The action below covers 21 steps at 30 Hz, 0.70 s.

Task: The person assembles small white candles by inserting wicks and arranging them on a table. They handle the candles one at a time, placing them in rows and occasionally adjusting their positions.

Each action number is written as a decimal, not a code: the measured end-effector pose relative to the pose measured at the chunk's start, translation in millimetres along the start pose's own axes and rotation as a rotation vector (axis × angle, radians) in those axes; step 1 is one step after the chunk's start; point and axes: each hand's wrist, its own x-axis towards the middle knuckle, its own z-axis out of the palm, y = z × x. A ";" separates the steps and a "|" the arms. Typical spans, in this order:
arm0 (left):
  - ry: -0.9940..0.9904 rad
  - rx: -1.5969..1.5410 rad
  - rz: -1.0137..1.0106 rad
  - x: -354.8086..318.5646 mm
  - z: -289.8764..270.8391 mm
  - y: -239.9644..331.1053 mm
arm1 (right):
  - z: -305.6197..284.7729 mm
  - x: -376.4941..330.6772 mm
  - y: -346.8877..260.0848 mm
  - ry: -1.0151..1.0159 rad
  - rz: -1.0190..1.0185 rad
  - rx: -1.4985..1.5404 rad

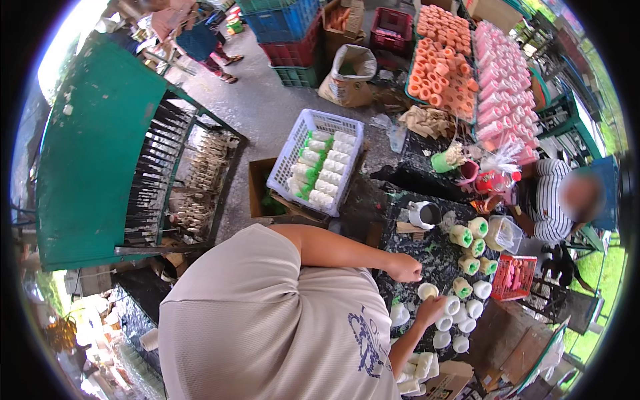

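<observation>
My left hand point(405, 268) is closed over the dark, stained worktable point(427, 257), its fingers pressed together. Whatever they hold, if anything, is too small to make out. Beside it, my right hand point(432, 311) grips a cream-coloured cup-shaped piece point(427, 291) with its opening facing up. Right next to that hand stand several white cup-shaped pieces point(451, 305) in a tight group. Farther along the table are several cream cups with green inside point(461, 235). A white jug point(421, 215) stands beyond my left hand.
A lilac crate point(283, 157) holds white and green pieces, left of the table. Orange cup-shaped pieces point(437, 67) and pink-wrapped pieces point(505, 87) fill the back. A person in a striped shirt point(553, 193) sits at right. A red basket point(514, 277) adjoins the table.
</observation>
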 end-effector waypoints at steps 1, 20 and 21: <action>-0.060 -0.057 -0.098 6.6 0.8 9.0 | -20.9 -6.1 -25.4 0.064 -0.035 -0.009; -0.044 -0.675 0.175 23.9 -5.3 67.5 | -115.2 -46.9 -102.6 0.124 -0.070 0.315; -0.038 -0.478 0.311 21.2 -6.2 68.6 | -117.7 -47.2 -104.2 0.156 -0.109 0.262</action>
